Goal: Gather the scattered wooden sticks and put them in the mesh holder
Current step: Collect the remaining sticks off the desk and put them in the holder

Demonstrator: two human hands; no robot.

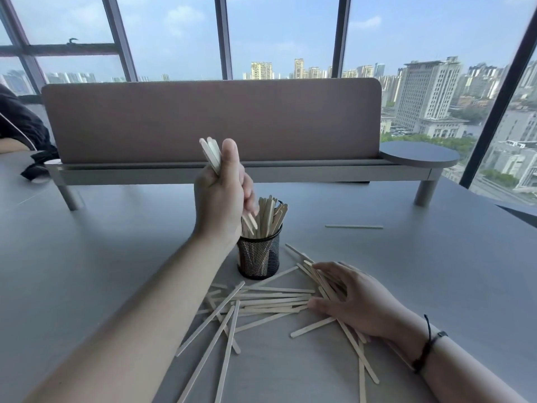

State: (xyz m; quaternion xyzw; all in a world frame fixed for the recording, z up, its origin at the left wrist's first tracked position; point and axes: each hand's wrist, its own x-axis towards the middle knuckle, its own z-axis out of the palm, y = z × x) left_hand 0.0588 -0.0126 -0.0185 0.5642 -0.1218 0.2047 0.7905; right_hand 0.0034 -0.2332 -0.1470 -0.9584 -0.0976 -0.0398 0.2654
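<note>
A black mesh holder (pixel 258 258) stands upright in the middle of the grey table, with several pale wooden sticks (pixel 268 216) upright inside it. My left hand (pixel 222 196) is raised just above and left of the holder, shut on a small bundle of sticks (pixel 211 154) whose lower ends reach the holder's mouth. Several loose sticks (pixel 261 301) lie scattered on the table in front of the holder. My right hand (pixel 353 299) rests on the right side of this pile, its fingers curled around a few sticks (pixel 322 279) that still touch the table.
A single stick (pixel 354 226) lies apart at the right rear. A low shelf with a brown fabric panel (pixel 215 120) spans the back of the table, with a round dark disc (pixel 418 154) at its right end. A dark bag (pixel 20 123) sits far left.
</note>
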